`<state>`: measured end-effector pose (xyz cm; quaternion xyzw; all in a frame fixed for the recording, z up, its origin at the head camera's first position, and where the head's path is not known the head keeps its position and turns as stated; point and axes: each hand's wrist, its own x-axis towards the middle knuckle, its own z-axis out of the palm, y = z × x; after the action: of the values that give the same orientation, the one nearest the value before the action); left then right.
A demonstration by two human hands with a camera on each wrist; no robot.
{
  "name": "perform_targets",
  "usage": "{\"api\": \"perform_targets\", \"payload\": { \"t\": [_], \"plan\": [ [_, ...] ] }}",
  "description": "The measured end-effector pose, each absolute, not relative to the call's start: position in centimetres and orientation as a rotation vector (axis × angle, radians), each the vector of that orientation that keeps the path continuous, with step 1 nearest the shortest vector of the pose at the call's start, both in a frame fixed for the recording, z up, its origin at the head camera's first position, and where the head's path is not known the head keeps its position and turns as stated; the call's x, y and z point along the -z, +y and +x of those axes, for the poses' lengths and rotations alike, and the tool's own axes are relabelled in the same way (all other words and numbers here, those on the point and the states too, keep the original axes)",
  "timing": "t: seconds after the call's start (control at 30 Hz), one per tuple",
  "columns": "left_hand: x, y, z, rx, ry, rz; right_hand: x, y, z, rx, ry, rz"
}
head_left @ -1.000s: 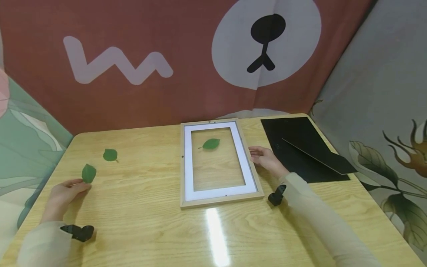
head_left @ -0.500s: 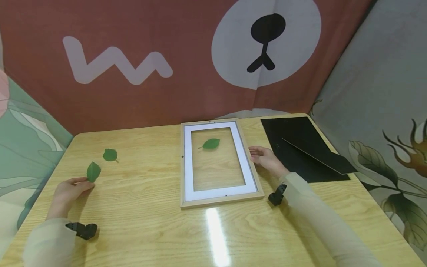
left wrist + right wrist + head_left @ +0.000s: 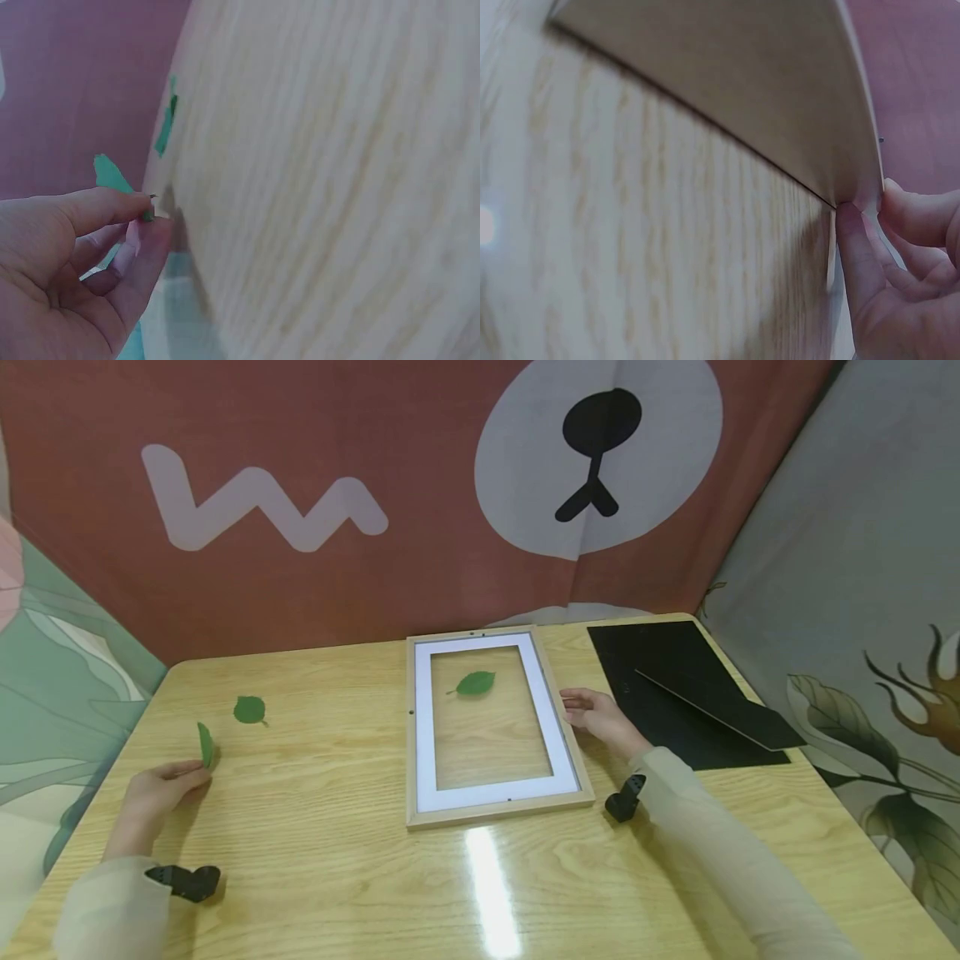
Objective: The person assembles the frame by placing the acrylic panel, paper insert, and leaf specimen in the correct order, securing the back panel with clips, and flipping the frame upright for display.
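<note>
In the head view my left hand (image 3: 159, 797) pinches a green leaf (image 3: 205, 745) by its stem end, above the table at the left. The leaf appears nearly edge-on there. In the left wrist view, thumb and finger meet on its stem. My right hand (image 3: 600, 720) holds the right side of a light wooden picture frame (image 3: 491, 816), with fingertips at its upper and lower edges in the right wrist view. A white mat (image 3: 480, 793) lies inside the frame. Another green leaf (image 3: 476, 683) lies within the mat's opening, near the top.
A third green leaf (image 3: 249, 710) lies on the wooden table (image 3: 322, 860), beyond my left hand. A black backing board (image 3: 652, 647) with a raised stand flap (image 3: 720, 706) lies right of the frame. A brown printed cloth (image 3: 337, 593) hangs behind the table.
My left hand has shifted slightly right with its leaf. The leaf has turned from facing broad-side to nearly edge-on. My right hand and the picture frame have stayed put.
</note>
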<state>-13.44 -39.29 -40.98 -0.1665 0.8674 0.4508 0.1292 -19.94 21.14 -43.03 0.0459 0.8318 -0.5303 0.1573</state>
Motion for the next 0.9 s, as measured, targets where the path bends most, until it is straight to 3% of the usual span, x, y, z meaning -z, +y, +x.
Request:
{"api": "perform_targets", "payload": {
  "t": [0.33, 0.9],
  "plan": [
    [39.8, -36.8, -14.5, -1.325, 2.573, -0.375, 43.0, 21.1, -19.8, 1.517, 2.376, 0.116],
    [37.3, -24.1, -16.9, -1.463, 2.515, -0.029, 42.9, 21.1, -19.9, 1.54, 2.359, 0.105]
  ]
}}
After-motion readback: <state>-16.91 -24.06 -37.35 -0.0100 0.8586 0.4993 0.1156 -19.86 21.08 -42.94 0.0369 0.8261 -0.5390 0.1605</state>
